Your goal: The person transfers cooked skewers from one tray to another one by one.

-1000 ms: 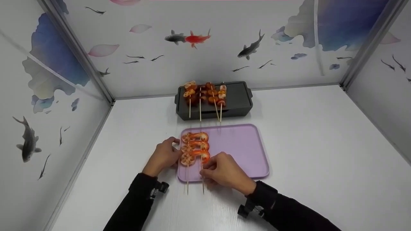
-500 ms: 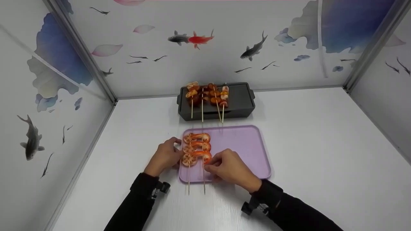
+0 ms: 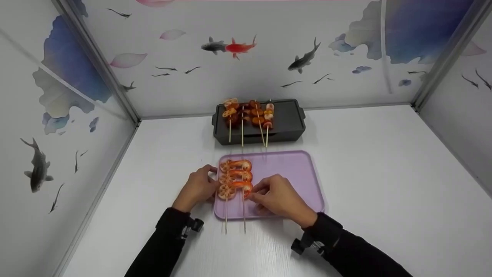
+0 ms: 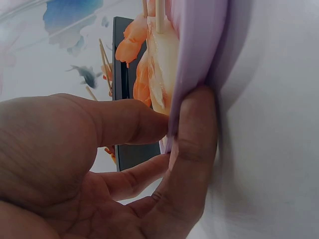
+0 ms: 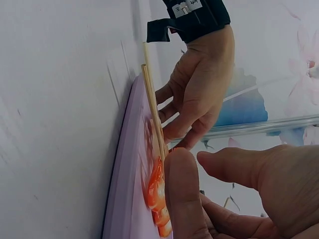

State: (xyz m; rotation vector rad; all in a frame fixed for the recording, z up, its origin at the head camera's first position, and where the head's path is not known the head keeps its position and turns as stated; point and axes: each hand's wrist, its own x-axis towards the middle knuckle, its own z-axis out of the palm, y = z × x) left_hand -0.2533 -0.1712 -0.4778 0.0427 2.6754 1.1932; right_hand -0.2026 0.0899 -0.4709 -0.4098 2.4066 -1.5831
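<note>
My left hand (image 3: 196, 189) grips the left rim of the purple tray (image 3: 286, 173). In the left wrist view its thumb lies on the upper side of the rim and a finger is tucked underneath. Two skewers lie side by side on the tray, sticks toward me: one of lotus root slices (image 3: 227, 191) by the left rim, one of orange shrimp (image 3: 242, 185) to its right. Over the tray, my right hand (image 3: 283, 197) is beside the nearest shrimp. The right wrist view shows a gap between thumb and index finger, with nothing pinched; whether the index touches the shrimp (image 5: 157, 191) is unclear.
Behind the tray stands a dark grey grill (image 3: 286, 115) with several skewers on its left part, their sticks jutting over the front edge. A patterned panel (image 3: 261, 77) closes off the back of the white table (image 3: 365, 165), and another rises on the left.
The right hand has let go of the shrimp skewer's stick and moved slightly up and right. The left hand keeps its hold on the tray, and both skewers lie as before.
</note>
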